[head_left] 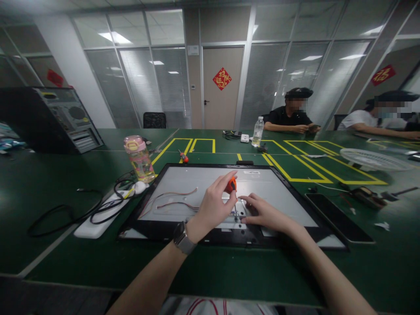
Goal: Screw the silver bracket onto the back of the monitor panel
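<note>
Orange-handled screwdriver (232, 184) stands in the left hand (213, 201), fingers gripping it; the right hand (267, 214), fingers apart, lies over the panel (190, 176).

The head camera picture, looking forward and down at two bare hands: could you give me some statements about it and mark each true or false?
1. The left hand holds an orange-handled screwdriver. True.
2. The right hand reaches over the flat panel. True.
3. The watch is on the right wrist. False: the watch is on the left wrist.
4. The pink-lidded bottle stands to the right of the flat panel. False: the pink-lidded bottle stands to its left.
5. A red diamond-shaped sign hangs on the door. True.
</note>
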Demonstrator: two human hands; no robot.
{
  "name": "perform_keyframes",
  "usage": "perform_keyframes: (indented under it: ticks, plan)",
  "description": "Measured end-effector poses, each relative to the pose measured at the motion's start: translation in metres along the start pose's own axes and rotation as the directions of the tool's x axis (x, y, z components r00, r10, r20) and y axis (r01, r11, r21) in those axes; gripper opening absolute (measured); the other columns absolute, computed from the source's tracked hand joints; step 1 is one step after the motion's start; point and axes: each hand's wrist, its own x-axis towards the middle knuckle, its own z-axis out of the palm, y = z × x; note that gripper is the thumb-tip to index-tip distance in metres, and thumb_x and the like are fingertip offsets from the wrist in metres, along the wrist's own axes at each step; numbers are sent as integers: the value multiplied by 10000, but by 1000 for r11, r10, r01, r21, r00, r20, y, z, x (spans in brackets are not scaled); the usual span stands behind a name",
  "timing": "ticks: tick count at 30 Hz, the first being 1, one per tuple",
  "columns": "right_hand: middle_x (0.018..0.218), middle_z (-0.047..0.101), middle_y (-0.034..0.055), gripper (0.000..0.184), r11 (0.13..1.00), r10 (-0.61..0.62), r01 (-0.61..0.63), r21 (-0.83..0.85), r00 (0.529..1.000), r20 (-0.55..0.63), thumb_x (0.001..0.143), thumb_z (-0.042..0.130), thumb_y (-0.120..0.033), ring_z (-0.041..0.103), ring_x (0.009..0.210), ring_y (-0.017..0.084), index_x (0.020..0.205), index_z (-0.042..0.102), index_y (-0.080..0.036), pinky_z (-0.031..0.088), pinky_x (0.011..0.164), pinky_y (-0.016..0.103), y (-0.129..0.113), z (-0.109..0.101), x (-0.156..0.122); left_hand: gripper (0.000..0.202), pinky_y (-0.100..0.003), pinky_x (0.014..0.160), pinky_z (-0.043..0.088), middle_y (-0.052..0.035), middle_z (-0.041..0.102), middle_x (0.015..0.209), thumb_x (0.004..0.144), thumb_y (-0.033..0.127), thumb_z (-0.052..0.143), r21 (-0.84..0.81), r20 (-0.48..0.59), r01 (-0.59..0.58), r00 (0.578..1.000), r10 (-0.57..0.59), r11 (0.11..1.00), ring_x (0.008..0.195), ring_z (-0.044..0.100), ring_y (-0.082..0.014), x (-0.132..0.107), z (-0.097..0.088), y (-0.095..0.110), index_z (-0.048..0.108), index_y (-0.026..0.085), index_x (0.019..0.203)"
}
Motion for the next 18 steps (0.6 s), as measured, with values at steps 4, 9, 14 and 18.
perform_keyframes:
  ticks: [4,9,14,18]
  plan:
    - [1006,519,77,645,1000,5,-5,-15,1000,3,757,671,-425,548,893,233,1318,479,-169,454,833,358,0,0,0,437,-310,768,535,-14,563,940,820,97,592,58,-20,-9,1000,10,998,772,569,-132,1,-3,0,518,226,1231]
    - [1007,514,77,647,1000,8,-8,-28,1000,11,763,668,-428,544,895,231,1321,473,-167,452,836,361,-1,0,0,540,-301,792,548,-49,544,1068,789,9,508,-65,49,-33,998,37,997,890,583,-150,3,-5,3,466,227,1282]
    - [1025,518,75,628,1000,11,-11,-7,1000,4,759,678,-390,552,906,228,1321,477,-192,453,858,364,-2,-1,0,610,-293,798,564,-62,534,1157,774,-24,466,-119,81,6,997,4,993,922,593,-151,5,-5,1,418,238,1323]
    - [1026,510,75,642,1000,23,-23,-5,1000,9,759,673,-402,557,890,225,1330,469,-189,464,833,357,-4,-2,0,522,-293,766,566,-22,510,997,782,43,574,-53,54,12,999,-10,999,794,568,-120,6,-7,0,492,237,1259]
